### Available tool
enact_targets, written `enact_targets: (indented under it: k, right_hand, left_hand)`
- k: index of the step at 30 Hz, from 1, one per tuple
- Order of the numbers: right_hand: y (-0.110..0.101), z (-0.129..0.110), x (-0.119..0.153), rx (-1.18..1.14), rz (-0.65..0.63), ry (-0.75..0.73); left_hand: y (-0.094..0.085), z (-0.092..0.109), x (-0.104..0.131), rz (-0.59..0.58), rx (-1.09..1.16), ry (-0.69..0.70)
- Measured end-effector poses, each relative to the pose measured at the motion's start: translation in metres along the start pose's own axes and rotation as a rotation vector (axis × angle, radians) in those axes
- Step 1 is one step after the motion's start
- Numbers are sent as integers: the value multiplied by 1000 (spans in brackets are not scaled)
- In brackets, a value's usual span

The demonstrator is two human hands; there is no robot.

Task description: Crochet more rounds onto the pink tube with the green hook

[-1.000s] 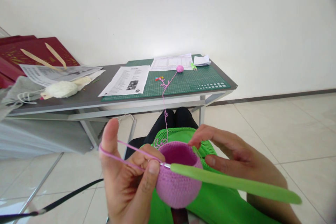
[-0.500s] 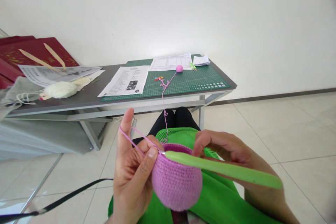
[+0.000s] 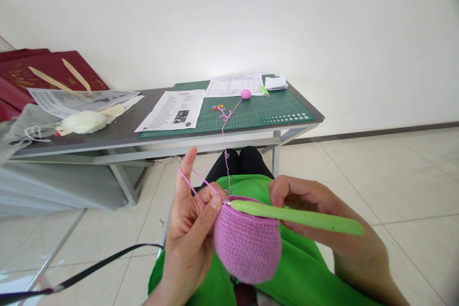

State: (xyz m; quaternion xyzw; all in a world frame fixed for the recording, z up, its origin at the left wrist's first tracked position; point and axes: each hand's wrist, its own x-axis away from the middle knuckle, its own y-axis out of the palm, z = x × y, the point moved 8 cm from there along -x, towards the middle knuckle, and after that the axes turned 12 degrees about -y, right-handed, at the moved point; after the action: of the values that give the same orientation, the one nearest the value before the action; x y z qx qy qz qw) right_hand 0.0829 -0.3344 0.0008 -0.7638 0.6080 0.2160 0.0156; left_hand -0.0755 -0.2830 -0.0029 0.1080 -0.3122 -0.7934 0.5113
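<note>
Between my hands hangs a pink crocheted bowl-shaped piece (image 3: 247,246), its open rim facing up. My left hand (image 3: 195,222) pinches the rim at its left side with thumb and fingers, the index finger raised with pink yarn (image 3: 190,185) looped round it. In my right hand (image 3: 315,208) is a crochet hook (image 3: 297,216) with a thick light green handle, lying across the rim. Its metal tip meets the stitches right by my left thumb. Part of my right fingers is hidden behind the handle and the piece.
A dark table (image 3: 150,103) bears a green cutting mat (image 3: 251,114), a pink yarn ball (image 3: 245,94), printed sheets (image 3: 172,110), small coloured stitch markers (image 3: 217,107) and green-handled snips (image 3: 264,91). White stuffing-like material (image 3: 84,122) lies left, near dark red bags (image 3: 53,69). Yarn runs from the ball to my lap.
Both hands' work has shifted: my left hand and the crocheted piece moved slightly right and up. The hook's handle end swung left and up, lying flatter.
</note>
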Motion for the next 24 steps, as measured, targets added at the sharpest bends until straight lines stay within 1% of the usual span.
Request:
enact_targets:
  k: [3,6,11,14,18,20,21,22,24]
  right_hand:
    - [2,3,2,-37,-22,15]
    - [1,6,4,-91,-29,31]
    - [-7,7,2,-34,34,35]
    - [-11,7,-1,19,47,31]
    - [-20,-3,-2,141,93,-16]
    - [-20,-11,1,204,99,-16]
    - [-16,-14,4,239,76,-15]
    - [-9,-17,8,270,16,-19]
    - [11,-21,20,302,-146,-65]
  left_hand:
    - [-1,0,1,38,18,3]
    - [-1,-1,1,33,24,-3]
    - [-5,-1,-1,55,16,11]
    - [-7,-1,-3,59,20,12]
    - [-20,-1,-10,166,73,-30]
    - [-28,-2,-15,205,111,-66]
    - [-32,-2,-18,217,128,-85]
    - [-35,-2,-21,225,143,-105]
    - [-41,-3,-28,237,175,-157]
